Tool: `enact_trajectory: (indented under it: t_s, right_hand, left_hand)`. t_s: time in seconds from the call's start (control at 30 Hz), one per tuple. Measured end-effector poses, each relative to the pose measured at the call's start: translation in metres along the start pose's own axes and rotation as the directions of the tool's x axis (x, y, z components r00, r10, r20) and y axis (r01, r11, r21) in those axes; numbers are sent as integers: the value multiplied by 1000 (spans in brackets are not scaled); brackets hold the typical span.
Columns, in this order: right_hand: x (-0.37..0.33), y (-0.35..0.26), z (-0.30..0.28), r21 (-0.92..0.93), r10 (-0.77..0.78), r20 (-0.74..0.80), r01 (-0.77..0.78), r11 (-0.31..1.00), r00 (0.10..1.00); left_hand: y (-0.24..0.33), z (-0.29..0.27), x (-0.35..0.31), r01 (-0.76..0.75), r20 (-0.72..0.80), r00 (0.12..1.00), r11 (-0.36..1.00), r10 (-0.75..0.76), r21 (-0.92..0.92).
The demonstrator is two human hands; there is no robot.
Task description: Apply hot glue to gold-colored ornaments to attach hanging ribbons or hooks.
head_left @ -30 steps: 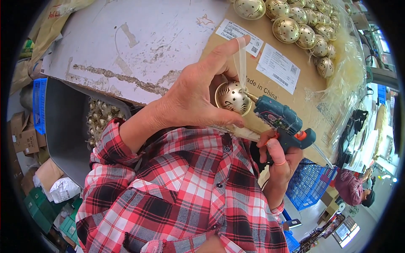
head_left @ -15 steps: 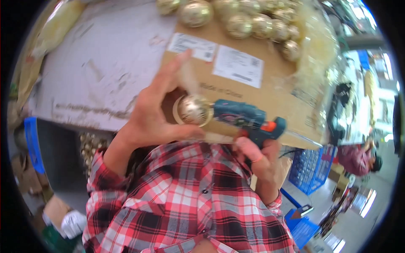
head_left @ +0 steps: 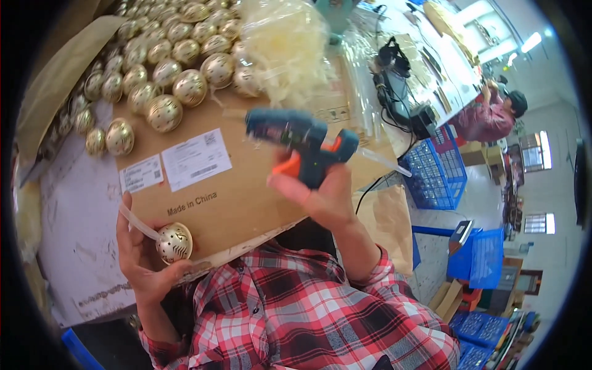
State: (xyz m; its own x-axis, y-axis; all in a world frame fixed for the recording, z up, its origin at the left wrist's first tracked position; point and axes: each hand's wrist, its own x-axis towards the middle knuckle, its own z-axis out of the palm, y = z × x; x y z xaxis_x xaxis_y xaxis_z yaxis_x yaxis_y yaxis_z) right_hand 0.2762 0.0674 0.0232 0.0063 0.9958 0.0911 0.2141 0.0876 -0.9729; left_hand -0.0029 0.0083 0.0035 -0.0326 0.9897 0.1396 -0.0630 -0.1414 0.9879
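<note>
In my left hand [head_left: 143,271] I hold a gold-coloured openwork ball [head_left: 174,242] with a flared rim, at the cardboard's near edge. A pale translucent strip [head_left: 139,222] runs from the ball up along my fingers. My right hand [head_left: 327,200] is wrapped round the grip of a dark teal glue gun [head_left: 285,128] with an orange trigger. Its nozzle points left over the cardboard, well apart from the ball, and a clear glue stick [head_left: 385,161] lines up behind its rear end. Beneath both hands lies a flat cardboard sheet [head_left: 246,206] with white labels.
Many similar gold balls [head_left: 164,113] crowd the table's far left. Beside them lies a heap of pale translucent strips [head_left: 290,49]. A black cable [head_left: 370,191] hangs off the right edge. Blue crates [head_left: 435,169] stand to the right, and another person [head_left: 487,117] sits farther off.
My right hand has lifted the glue gun up and away from the ball. The left hand with the ball now shows lower left. The view has swung right, showing more balls and crates.
</note>
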Motion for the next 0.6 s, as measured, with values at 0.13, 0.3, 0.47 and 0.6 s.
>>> enact_trajectory:
  t_s: [0.13,0.3,0.47,0.6]
  right_hand:
    - [52,-4,-20,69,27,-176,-15,998,984]
    - [96,13,-29,-44,-55,-127,50,998,990]
    - [41,0,3,203,45,256,-99,974,966]
    - [13,0,21,279,-27,256,-48,959,966]
  left_hand:
    - [-4,5,10,-13,28,1000,997,11,72]
    - [-2,24,19,-6,7,1000,997,6,73]
    - [0,14,15,91,5,996,991,-92,95]
    - [3,12,17,102,1,995,991,-103,89]
